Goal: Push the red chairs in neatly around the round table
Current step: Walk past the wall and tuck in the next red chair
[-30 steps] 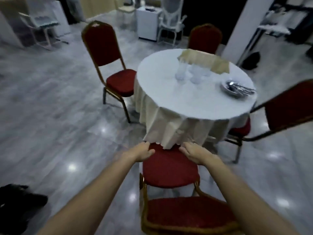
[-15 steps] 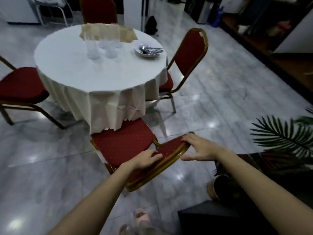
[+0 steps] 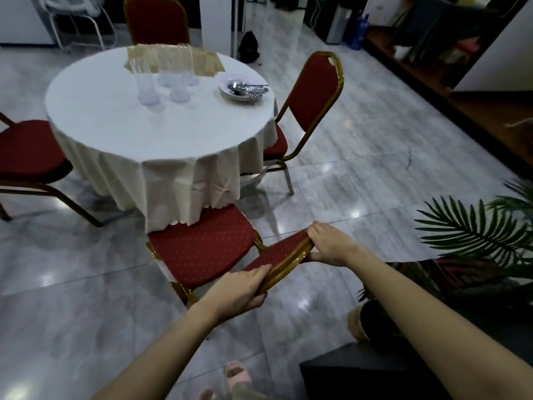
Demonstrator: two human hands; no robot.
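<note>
A round table [image 3: 115, 128] under a white cloth stands at the upper left. The nearest red chair [image 3: 202, 246] with a gold frame has its seat front just under the hanging cloth. My left hand [image 3: 239, 290] grips the near end of its backrest top rail, and my right hand [image 3: 328, 246] grips the far end. A second red chair [image 3: 314, 96] sits at the table's right side, angled, its seat partly under the cloth. A third red chair [image 3: 28, 151] is at the left, and a fourth red chair [image 3: 155, 21] stands behind the table.
Several clear glasses [image 3: 161, 82], a folded beige cloth [image 3: 202, 63] and a plate of cutlery [image 3: 242, 89] are on the table. A potted palm [image 3: 473, 235] stands at the right, with a dark box [image 3: 360, 373] below it. My sandalled foot [image 3: 239, 379] is at the bottom edge.
The view has swung round the table's side. My hands went from the chair's seat to its backrest rail and have closed more firmly on it; the chair sits slightly closer to the table.
</note>
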